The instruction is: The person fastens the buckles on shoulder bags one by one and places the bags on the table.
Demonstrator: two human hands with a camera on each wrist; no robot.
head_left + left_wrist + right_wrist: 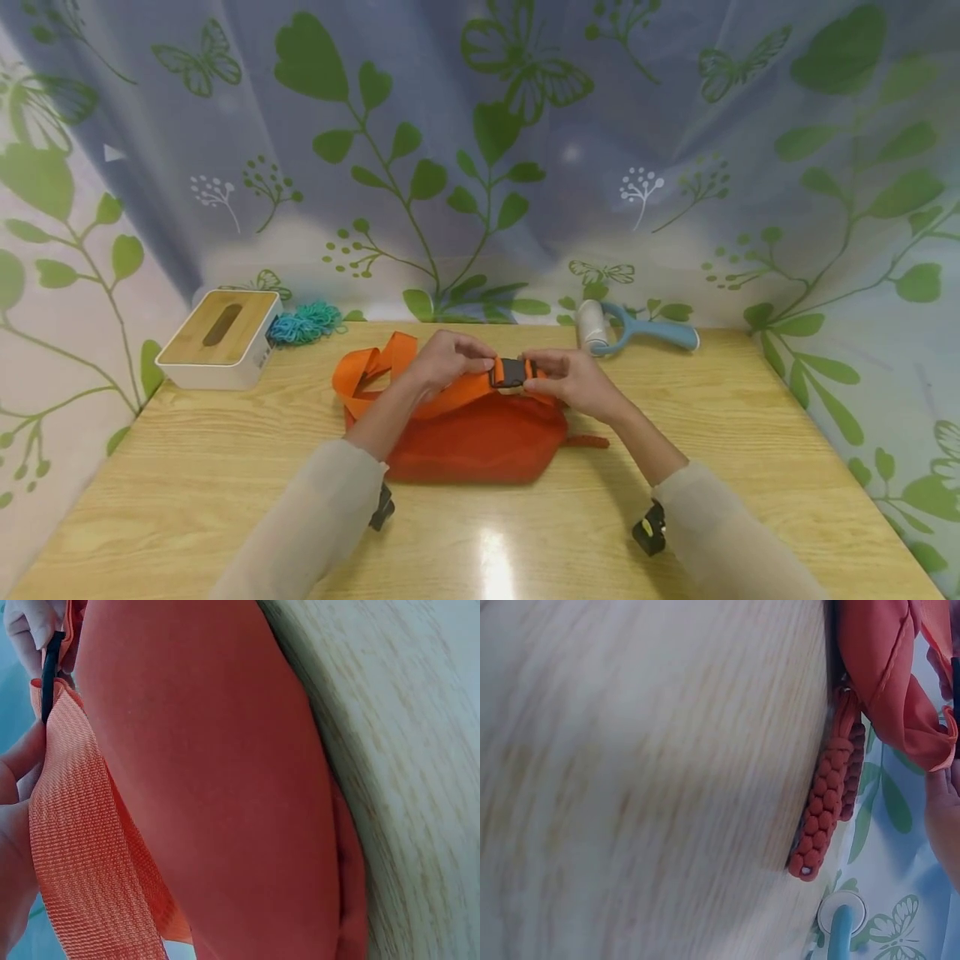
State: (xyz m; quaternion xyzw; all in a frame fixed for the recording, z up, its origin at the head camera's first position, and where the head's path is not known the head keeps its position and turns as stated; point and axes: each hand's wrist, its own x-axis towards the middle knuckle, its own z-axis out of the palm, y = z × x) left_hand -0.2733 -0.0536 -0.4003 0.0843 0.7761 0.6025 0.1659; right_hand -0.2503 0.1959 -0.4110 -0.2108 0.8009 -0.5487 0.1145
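An orange-red waist bag (468,446) lies on the table, its wide orange strap (450,398) running along the top and looping at the left. Over the bag's upper edge, a black plastic buckle (513,372) sits between the hands, its halves apparently together. The left hand (447,358) pinches the buckle's left end where the strap meets it. At the other end, the right hand (576,380) pinches the buckle between thumb and fingers. In the left wrist view the buckle (49,675) shows edge-on. A braided red zipper pull (823,799) hangs from the bag's right end.
A white tissue box (217,337) with a wooden lid stands at the back left, beside a bundle of teal yarn (306,323). A blue-handled lint roller (637,329) lies at the back right. Behind the wooden table (247,500) hangs a leaf-patterned curtain (420,167).
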